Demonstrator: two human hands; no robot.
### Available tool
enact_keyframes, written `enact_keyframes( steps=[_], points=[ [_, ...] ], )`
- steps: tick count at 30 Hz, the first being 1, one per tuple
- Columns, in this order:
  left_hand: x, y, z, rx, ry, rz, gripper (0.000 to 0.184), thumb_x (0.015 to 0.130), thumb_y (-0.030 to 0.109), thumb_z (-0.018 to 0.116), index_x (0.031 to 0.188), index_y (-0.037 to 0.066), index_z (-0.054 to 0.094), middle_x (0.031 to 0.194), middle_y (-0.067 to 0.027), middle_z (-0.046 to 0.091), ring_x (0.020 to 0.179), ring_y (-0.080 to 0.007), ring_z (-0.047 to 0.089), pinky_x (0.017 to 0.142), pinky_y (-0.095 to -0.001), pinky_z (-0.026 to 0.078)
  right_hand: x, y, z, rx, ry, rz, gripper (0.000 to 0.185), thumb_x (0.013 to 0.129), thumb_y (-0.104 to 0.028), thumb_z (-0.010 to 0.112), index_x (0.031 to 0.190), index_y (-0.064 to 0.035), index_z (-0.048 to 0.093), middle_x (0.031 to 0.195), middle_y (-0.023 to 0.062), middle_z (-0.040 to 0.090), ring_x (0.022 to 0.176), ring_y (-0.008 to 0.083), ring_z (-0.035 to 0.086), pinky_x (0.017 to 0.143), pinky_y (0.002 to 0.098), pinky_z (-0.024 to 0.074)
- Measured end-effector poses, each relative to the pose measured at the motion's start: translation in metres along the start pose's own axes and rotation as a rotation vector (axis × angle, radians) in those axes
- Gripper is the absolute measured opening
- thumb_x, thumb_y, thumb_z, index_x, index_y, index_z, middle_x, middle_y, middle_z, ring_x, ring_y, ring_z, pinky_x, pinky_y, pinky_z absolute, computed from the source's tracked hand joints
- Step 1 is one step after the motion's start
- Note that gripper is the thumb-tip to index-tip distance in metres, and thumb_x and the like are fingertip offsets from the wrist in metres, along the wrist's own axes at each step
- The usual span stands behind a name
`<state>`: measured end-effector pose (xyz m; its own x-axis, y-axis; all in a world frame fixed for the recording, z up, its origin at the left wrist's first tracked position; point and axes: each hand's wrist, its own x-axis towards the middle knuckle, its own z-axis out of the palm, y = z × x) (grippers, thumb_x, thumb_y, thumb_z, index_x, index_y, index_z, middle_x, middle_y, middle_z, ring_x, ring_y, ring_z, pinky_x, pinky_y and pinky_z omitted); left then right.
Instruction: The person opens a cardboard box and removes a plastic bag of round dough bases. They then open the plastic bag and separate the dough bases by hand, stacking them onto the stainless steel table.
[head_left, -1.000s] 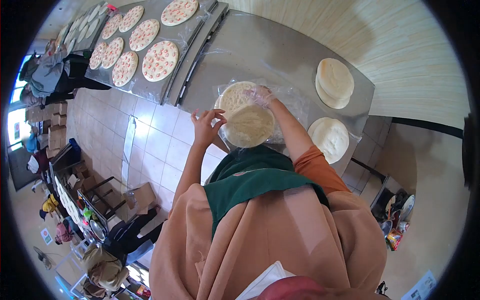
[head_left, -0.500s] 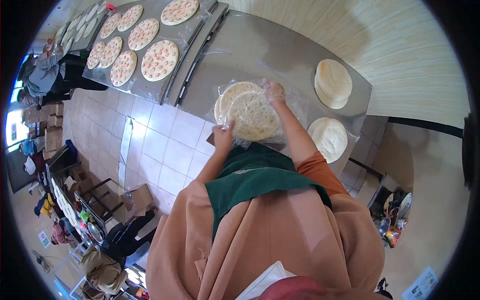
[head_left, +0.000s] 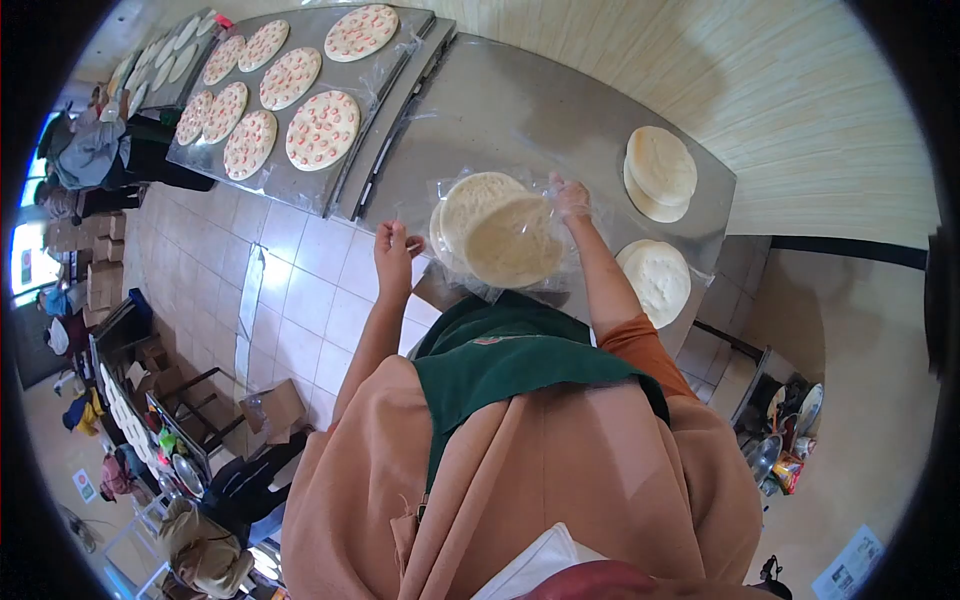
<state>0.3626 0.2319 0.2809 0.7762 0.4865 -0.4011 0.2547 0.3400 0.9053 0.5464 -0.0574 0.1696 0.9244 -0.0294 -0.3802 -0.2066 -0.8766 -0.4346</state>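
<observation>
Seen from above, a green apron (head_left: 520,350) fills the lower middle of the frame, close against the desk (head_left: 520,110). At centre, just beyond the apron, pale flat bread rounds (head_left: 515,248) overlap near the desk's edge, with loose clear plastic (head_left: 577,245) about them; how many are wrapped is hard to tell.

The left hand (head_left: 398,243), bare, is left of the rounds, apart from them and over the floor; its fingers are curled in, but whether they pinch any film cannot be told. The right hand (head_left: 572,197), in a thin see-through glove, is at the rounds' upper right with fingers bunched; its grip on the plastic is unclear.

Likely risks: the front round could slide off, since it lies near the edge; the thin plastic could cling to the glove or tear if pulled unevenly. Film between the right hand and the bread stands in the way of a direct hold.

Right of centre, two stacks of plain rounds, a nearer one (head_left: 655,285) and a farther one (head_left: 663,165), leave less room on that side. At upper left, past a raised metal rail (head_left: 385,140), rounds dotted with pink pieces (head_left: 323,130) cover a second desk. Farther off, at the left edge, stands another person (head_left: 95,150).
</observation>
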Motion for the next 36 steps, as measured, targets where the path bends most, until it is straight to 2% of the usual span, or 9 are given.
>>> enact_keyframes(
  steps=[9,13,18,21,23,27,30,34,36],
  points=[
    [0.008,0.038,0.046,0.861,0.143,0.915,0.007,0.095,0.008,0.051,0.094,0.002,0.054,0.08,-0.016,0.057,0.069,-0.0353,0.059,0.06,-0.0413,0.047,-0.026,0.013,-0.041,-0.014,0.2,0.033,0.056,0.094,-0.053,0.044,0.098,-0.0019,0.068,0.1,0.0241,0.066,0.098,0.0396,0.063,0.086,0.0479,0.0474],
    [-0.002,0.067,0.076,0.732,-0.018,0.765,0.009,0.095,0.01,0.055,0.094,0.003,0.058,0.083,-0.0148,0.06,0.071,-0.0298,0.061,0.063,-0.0375,0.047,-0.065,0.001,-0.078,0.106,0.471,-0.123,0.044,0.093,-0.045,0.052,0.096,-0.004,0.066,0.09,0.0188,0.068,0.086,0.0333,0.066,0.077,0.0444,0.0495],
    [-0.047,0.122,0.123,0.448,-0.318,0.403,0.008,0.094,0.011,0.058,0.096,0.004,0.061,0.088,-0.0095,0.064,0.073,-0.0157,0.06,0.064,-0.0306,0.047,-0.175,-0.077,-0.128,0.644,0.33,-0.412,0.029,0.089,-0.034,0.064,0.089,-0.0046,0.067,0.075,0.0133,0.066,0.067,0.0237,0.064,0.067,0.0339,0.0493],
    [-0.081,0.132,0.144,0.337,-0.511,0.523,0.009,0.098,0.012,0.055,0.097,0.004,0.059,0.086,0.0012,0.058,0.073,-0.0073,0.056,0.054,-0.0196,0.042,-0.209,-0.109,-0.13,0.927,0.121,-0.356,0.029,0.086,-0.033,0.068,0.093,-0.0042,0.066,0.076,0.0125,0.066,0.068,0.0235,0.063,0.065,0.0329,0.0492],
    [-0.096,0.128,0.149,0.263,-0.635,0.498,0.007,0.096,0.006,0.056,0.1,0.003,0.061,0.091,-0.0021,0.062,0.079,-0.0072,0.057,0.059,-0.0189,0.043,-0.206,-0.115,-0.103,1.081,0.279,-0.372,0.034,0.084,-0.036,0.069,0.093,-0.0038,0.064,0.076,0.0117,0.066,0.069,0.0246,0.063,0.065,0.0348,0.0494],
    [-0.072,0.092,0.143,0.469,-0.536,0.637,0.007,0.093,0.007,0.059,0.098,0.003,0.063,0.091,-0.0044,0.065,0.08,-0.0065,0.057,0.058,-0.0245,0.045,-0.183,-0.065,-0.081,0.471,0.311,-0.22,0.033,0.079,-0.034,0.07,0.09,-0.0039,0.062,0.075,0.0112,0.065,0.07,0.0253,0.063,0.067,0.0379,0.0497],
    [-0.069,0.089,0.136,0.582,-0.441,0.568,0.01,0.091,0.01,0.06,0.091,0.001,0.063,0.09,-0.0122,0.065,0.077,-0.026,0.062,0.06,-0.0321,0.048,-0.165,-0.011,-0.041,0.491,0.234,-0.144,0.028,0.077,-0.028,0.068,0.087,-0.0036,0.061,0.074,0.0116,0.065,0.07,0.0257,0.063,0.068,0.0386,0.0499],
    [-0.061,0.073,0.134,0.975,-0.217,1.129,0.022,0.091,0.023,0.062,0.105,0.006,0.061,0.09,-0.0117,0.065,0.071,-0.0292,0.063,0.06,-0.0394,0.049,-0.197,-0.021,-0.069,0.527,0.178,0.007,0.021,0.077,-0.022,0.065,0.085,-0.004,0.06,0.072,0.0097,0.064,0.068,0.0228,0.062,0.065,0.0366,0.0499],
    [-0.063,0.065,0.139,0.978,-0.244,0.83,0.029,0.09,0.025,0.062,0.111,0.006,0.057,0.09,-0.0126,0.065,0.081,-0.0314,0.063,0.065,-0.0432,0.049,-0.201,-0.026,-0.07,0.636,0.143,0.015,0.018,0.077,-0.019,0.066,0.084,-0.0044,0.059,0.071,0.0083,0.063,0.066,0.0197,0.061,0.063,0.0348,0.0496]
  ],
)
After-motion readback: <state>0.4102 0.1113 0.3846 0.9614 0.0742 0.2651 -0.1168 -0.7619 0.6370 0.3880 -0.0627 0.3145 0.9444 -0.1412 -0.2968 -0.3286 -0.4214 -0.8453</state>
